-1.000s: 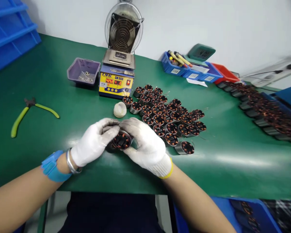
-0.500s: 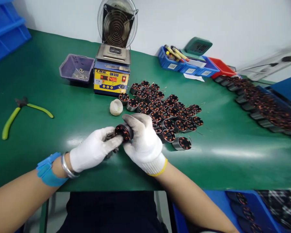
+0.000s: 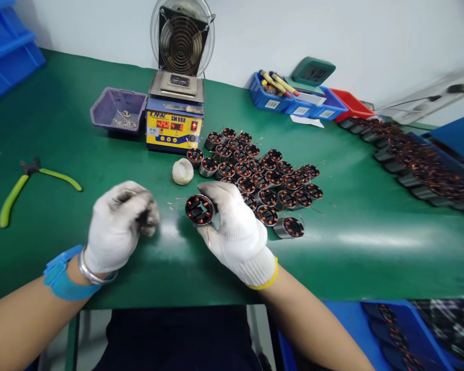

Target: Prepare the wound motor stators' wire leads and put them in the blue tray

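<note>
My right hand, in a white glove, grips a motor stator, a dark ring with copper windings inside. Its open face points toward me, and thin wire ends stick out to the left and below. Left of it, apart from the stator, is my gloved left hand. Its sooty fingers are curled together, and whatever they may hold is hidden. Beyond my right hand stand several more stators in a cluster, wires poking out. A small white round cup sits just behind the held stator.
A yellow-fronted solder pot stands at the back, before a fan. Left of it are a purple bin and green-handled cutters. Blue bins, a red bin and rows of stators lie right.
My left hand has come off the stator and moved left, its fingers curling up. The stator now faces me more squarely, still in my right hand.
</note>
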The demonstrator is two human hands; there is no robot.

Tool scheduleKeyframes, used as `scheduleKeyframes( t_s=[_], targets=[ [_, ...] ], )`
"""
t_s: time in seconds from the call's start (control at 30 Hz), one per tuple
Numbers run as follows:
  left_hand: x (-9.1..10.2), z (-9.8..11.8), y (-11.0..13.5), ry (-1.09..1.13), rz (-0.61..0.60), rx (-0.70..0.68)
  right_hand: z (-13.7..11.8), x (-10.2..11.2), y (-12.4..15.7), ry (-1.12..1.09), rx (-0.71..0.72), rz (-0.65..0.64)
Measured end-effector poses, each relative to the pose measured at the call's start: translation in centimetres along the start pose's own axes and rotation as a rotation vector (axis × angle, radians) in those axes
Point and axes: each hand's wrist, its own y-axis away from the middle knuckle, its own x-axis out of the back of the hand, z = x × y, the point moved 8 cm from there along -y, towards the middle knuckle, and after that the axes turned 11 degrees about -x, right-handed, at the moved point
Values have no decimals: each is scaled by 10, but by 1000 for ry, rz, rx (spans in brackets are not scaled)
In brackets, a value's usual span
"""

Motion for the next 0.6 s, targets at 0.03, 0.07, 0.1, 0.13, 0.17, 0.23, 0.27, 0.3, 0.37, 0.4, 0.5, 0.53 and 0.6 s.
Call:
scheduleKeyframes(
  t_s=[0.03,0.07,0.1,0.13,0.17,0.23,0.27,0.3,0.37,0.4,0.5,0.53,0.6],
  targets=[
    [7,6,-3,-8,70,-92,-1,-1,0,18,0,10],
    [8,10,-4,-72,81,-161,-2,-2,1,30,10,11],
    [4,11,-5,-185,31,-197,-4,-3,1,36,26,3],
    [-4,9,-5,-322,-63,-199,-5,-5,1,38,44,-10],
    [-13,5,-4,-443,-173,-181,-7,-7,2,35,63,-22],
    [-22,1,1,-532,-274,-169,-10,-8,3,28,84,-40],
    [-20,4,3,-479,-226,-196,-10,-8,3,30,81,-43],
    [-13,11,4,-385,-128,-246,-9,-8,3,34,68,-43],
    [4,22,6,-212,70,-339,-6,-6,3,50,33,-39],
    [10,24,5,-182,125,-359,-5,-6,3,58,21,-36],
    [2,19,-3,-328,-18,-279,-5,-7,4,65,22,-34],
    [-5,13,-5,-400,-116,-222,-6,-8,4,67,26,-40],
    [-16,4,-4,-480,-263,-126,-6,-11,5,75,32,-56]
  ],
)
